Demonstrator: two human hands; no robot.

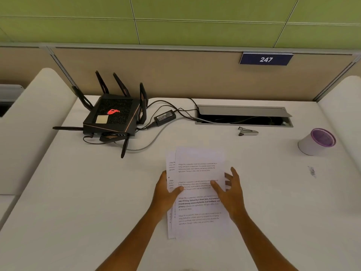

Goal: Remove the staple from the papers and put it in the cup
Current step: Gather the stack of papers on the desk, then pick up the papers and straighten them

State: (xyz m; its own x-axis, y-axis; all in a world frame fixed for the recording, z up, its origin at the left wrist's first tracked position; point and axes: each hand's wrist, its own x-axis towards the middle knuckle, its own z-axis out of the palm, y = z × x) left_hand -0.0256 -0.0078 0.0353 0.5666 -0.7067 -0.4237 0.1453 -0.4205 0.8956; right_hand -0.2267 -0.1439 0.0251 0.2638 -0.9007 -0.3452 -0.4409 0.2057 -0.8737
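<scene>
A stack of printed papers [197, 169] lies in the middle of the white desk, the sheets slightly fanned at the left edge. My left hand [166, 192] grips the papers' left edge, thumb on top. Over the right side of the papers, my right hand [228, 190] has its fingers spread and holds nothing. I cannot make out the staple. A white cup [312, 143] with a purple rim lies tilted at the far right. A small staple remover [247, 131] rests behind the papers, near the cable hatch.
A black router [113, 116] with antennas, its power brick [165, 116] and cables occupy the back left. An open cable hatch [242, 116] is set into the desk at the back. White side dividers stand left and right. A small dark mark [312, 171] sits right of the papers.
</scene>
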